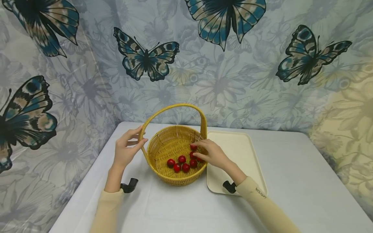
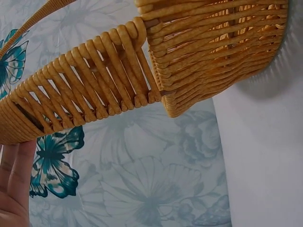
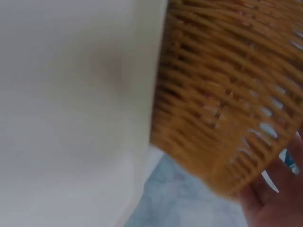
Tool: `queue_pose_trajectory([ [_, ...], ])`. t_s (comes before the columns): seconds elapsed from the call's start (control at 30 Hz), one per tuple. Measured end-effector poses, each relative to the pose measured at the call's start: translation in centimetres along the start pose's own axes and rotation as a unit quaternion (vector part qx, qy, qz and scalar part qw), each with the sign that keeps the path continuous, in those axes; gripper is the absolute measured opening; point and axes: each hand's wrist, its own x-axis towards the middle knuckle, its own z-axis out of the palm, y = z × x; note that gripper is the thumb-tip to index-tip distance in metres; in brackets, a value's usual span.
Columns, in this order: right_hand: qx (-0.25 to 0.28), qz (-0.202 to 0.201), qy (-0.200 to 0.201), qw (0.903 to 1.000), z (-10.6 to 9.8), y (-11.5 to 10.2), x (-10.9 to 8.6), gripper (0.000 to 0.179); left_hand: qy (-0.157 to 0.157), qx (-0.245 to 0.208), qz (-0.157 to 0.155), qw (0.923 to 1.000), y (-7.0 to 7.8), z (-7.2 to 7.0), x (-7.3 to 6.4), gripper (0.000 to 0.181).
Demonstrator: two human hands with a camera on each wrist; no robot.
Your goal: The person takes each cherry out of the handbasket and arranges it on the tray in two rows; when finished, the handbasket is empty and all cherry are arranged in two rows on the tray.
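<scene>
The left hand point(image 1: 125, 147) has its thumb and fingers closed round the handle point(image 1: 180, 105) of the yellow woven basket point(image 1: 179, 181), pinching it on the basket's left side. The right hand point(image 1: 215, 153) reaches over the basket's right rim, fingers bent down among the small round red fruits point(image 1: 185, 167); the close view from that wrist is blurred, so I can't fairly tell whether those fingers grasp a fruit, the rim or nothing. The fruits lie inside the basket, gathered toward its front and right, some partly hidden by the right hand. The handle arches above the basket. Just beside the basket on its right lies a cream tray point(image 1: 233, 152), with the right wrist above it. Dark curved pieces point(image 1: 129, 185) sit at both wrists, nearer the person than the basket's middle, by the cuffs of beige sleeves point(image 1: 107, 207). Under the basket is a white-covered table point(image 1: 163, 213), and behind it hangs a pale floral cloth point(image 1: 227, 81) printed with big blue butterflies point(image 1: 146, 61).
</scene>
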Motion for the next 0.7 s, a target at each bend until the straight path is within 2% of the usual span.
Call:
queue_pose_trajectory([
  [0.27, 0.032, -0.008, -0.064, 0.9974, 1.7, -1.6, 1.9, 0.039, -0.005, 0.009, -0.034, 0.9994, 0.2, 0.1, 0.0, 0.051],
  [0.5, 0.044, -0.017, -0.09, 0.9948, 2.6, -2.6, 3.1, 0.038, -0.006, 0.017, -0.044, 0.9989, 0.1, 0.2, 0.0, 0.051],
  [0.7, 0.035, -0.011, -0.109, 0.9934, 2.9, -2.5, 4.0, 0.035, 0.0, 0.012, -0.041, 0.9991, -2.1, 0.4, -0.7, 0.054],
])
